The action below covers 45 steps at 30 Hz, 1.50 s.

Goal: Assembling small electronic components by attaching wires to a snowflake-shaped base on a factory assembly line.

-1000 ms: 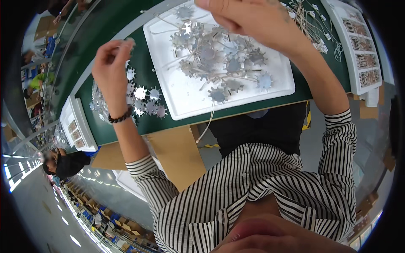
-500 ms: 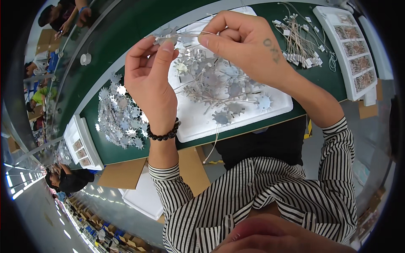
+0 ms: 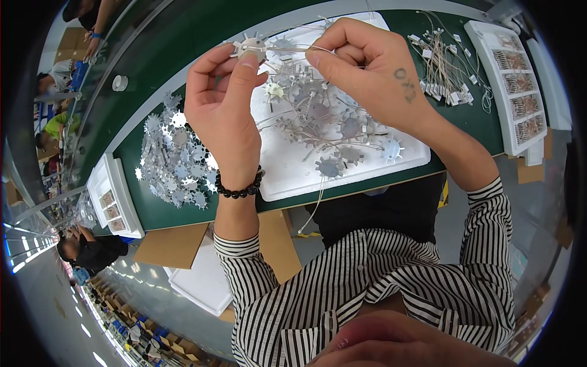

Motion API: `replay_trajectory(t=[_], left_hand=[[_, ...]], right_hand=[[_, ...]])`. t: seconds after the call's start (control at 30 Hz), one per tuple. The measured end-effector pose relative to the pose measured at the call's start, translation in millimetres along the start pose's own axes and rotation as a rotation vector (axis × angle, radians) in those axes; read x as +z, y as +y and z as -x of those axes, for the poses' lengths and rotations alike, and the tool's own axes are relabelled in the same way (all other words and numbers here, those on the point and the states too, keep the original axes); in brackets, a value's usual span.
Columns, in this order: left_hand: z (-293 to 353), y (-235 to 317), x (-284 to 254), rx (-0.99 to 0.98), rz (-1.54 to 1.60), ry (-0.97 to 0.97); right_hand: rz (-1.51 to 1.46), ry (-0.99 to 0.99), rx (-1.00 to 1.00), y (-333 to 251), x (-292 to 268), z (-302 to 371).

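Left hand [image 3: 225, 119] has neared right hand [image 3: 380, 78] over green tabletop [image 3: 153, 214].

Factory assy. floor: green-topped bench [image 3: 153, 215] w/ a heap of toothed metal discs [image 3: 174, 162], a bundle of wires [image 3: 446, 67] w/ white connectors & a compartmented white tray [image 3: 486, 76] of small parts. Other ppl about, e.g. a person in black [image 3: 95, 252] & one in a yellow-green top [image 3: 56, 125] (both small, off left). Long row of cardboard boxes [image 3: 125, 306] etc. down the hall, strip lights [image 3: 27, 248], shiny grey floor [image 3: 140, 276].
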State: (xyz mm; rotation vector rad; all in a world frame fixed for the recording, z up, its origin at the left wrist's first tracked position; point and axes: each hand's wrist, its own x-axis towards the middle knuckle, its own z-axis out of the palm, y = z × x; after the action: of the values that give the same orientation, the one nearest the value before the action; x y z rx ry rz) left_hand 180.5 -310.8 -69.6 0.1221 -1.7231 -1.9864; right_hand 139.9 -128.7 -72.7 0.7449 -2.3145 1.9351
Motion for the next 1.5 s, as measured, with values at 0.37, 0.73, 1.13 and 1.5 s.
replay_trajectory(t=[0.37, 0.73, 1.13, 1.5], left_hand=[[-1.4, -10.5, -2.0, 0.262, -0.468, -0.013], [0.8, -12.7, -3.4, 0.162, -0.205, -0.069], [1.0, -13.9, 7.8, 0.090, -0.148, -0.114], [3.0, -2.7, -5.5, -0.031, 0.001, -0.266]], right_hand=[[0.187, 0.032, -0.151, 2.6, -3.0, -2.5], [0.261, 0.079, -0.184, 5.0, -3.5, -3.2], [0.468, 0.207, -0.477, 14.0, 4.0, -3.4], [0.764, 0.146, -0.154, 38.9, -28.4, 10.8]])
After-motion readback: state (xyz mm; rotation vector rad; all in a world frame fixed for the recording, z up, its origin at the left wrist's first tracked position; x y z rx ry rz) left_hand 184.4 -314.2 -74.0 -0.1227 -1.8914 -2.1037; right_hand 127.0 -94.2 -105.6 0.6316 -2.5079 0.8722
